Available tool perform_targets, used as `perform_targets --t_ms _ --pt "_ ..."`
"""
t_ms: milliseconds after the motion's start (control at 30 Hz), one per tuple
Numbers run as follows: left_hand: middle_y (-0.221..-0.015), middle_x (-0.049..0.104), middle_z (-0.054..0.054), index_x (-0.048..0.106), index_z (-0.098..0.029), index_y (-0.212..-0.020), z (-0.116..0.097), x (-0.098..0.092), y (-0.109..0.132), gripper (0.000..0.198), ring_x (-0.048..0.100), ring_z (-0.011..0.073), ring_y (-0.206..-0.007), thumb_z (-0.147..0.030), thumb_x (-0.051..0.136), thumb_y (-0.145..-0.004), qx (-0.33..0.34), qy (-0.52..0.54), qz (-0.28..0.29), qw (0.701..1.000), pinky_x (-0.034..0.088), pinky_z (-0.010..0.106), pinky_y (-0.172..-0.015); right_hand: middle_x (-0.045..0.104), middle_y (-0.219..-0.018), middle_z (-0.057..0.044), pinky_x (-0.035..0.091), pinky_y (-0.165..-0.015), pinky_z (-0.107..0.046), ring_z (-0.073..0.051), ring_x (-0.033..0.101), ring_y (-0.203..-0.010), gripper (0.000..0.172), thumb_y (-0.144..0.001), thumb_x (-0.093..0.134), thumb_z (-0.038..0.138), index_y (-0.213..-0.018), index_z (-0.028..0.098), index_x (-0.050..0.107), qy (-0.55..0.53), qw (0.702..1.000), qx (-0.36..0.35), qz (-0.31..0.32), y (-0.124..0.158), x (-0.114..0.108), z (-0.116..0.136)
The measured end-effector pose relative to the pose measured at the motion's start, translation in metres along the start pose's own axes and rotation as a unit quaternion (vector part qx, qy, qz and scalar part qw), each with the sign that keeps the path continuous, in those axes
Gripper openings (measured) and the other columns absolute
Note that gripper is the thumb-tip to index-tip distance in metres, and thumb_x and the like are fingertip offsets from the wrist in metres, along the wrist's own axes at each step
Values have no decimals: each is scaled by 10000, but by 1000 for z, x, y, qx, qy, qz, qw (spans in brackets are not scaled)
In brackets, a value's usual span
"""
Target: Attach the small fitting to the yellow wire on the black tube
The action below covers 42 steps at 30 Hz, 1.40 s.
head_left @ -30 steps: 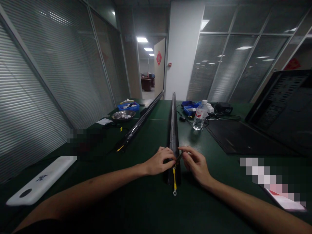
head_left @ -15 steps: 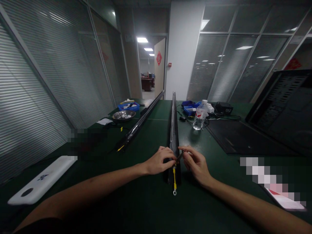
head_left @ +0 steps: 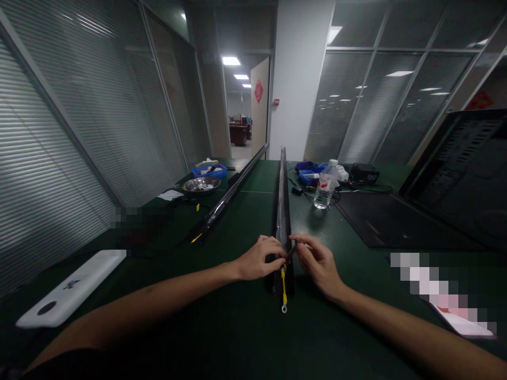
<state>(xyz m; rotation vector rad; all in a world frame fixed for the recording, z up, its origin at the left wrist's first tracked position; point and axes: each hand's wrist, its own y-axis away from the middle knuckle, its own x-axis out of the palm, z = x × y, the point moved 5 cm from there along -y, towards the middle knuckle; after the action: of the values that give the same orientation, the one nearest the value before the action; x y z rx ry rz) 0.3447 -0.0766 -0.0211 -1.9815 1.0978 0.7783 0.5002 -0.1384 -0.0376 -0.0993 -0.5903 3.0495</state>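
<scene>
A long dark metal rail (head_left: 282,211) runs away from me down the table. On its near end lies a short yellow wire (head_left: 284,287) with a ring terminal pointing towards me. My left hand (head_left: 259,258) rests over the rail from the left, thumb and fingertips closed together by the wire's upper end; what they pinch is hidden. From the right, my right hand (head_left: 319,264) grips a small wrench (head_left: 292,252) between thumb and index finger. The tool slants down left across the rail to the left fingertips.
A second rail (head_left: 233,192) lies to the left. Farther back are a metal bowl (head_left: 201,184), a blue tray (head_left: 209,171), blue bins (head_left: 309,177) and a water bottle (head_left: 325,186). A white panel (head_left: 71,287) lies front left; a dark mat (head_left: 396,221) lies right.
The wrench has swung slightly between my fingers and now stands a bit steeper over the rail. My left hand has barely moved. The view has shifted slightly.
</scene>
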Motion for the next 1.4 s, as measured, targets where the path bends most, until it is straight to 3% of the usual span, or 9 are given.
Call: perform_targets --t_ms 433,733,1033,1400 --pt "-1067 682 36 675 -201 -1010 1 0 1 111 579 216 -1125 -264 601 -957 -8 13 1 1000 309 366 -1024 486 -679 31 356 -478 -225 -104 455 -535 308 -1027 532 436 -1165 199 670 24 999 -28 4 -2 0 8" --pt "-1048 678 28 665 -202 -996 0 0 1 114 578 206 -1123 -237 558 -979 0 6 0 1000 306 357 -1016 461 -664 44 317 -459 -216 -101 420 -526 329 -1010 563 451 -1216 204 634 -4 1000 12 4 0 0 0" --pt "-1071 692 39 680 -207 -1009 4 1 1 137 581 220 -1124 -298 586 -970 -8 -1 0 1000 325 365 -1017 467 -662 39 335 -484 -231 -110 428 -532 314 -1020 533 455 -1154 206 670 21 1000 -19 -2 -1 -1 4" --pt "-1087 691 32 679 -214 -1038 3 1 1 151 577 215 -1139 -271 546 -996 -11 -3 12 1000 313 357 -1024 458 -678 39 335 -471 -222 -108 421 -539 333 -1002 570 460 -1209 211 648 -4 1000 11 7 0 0 1"
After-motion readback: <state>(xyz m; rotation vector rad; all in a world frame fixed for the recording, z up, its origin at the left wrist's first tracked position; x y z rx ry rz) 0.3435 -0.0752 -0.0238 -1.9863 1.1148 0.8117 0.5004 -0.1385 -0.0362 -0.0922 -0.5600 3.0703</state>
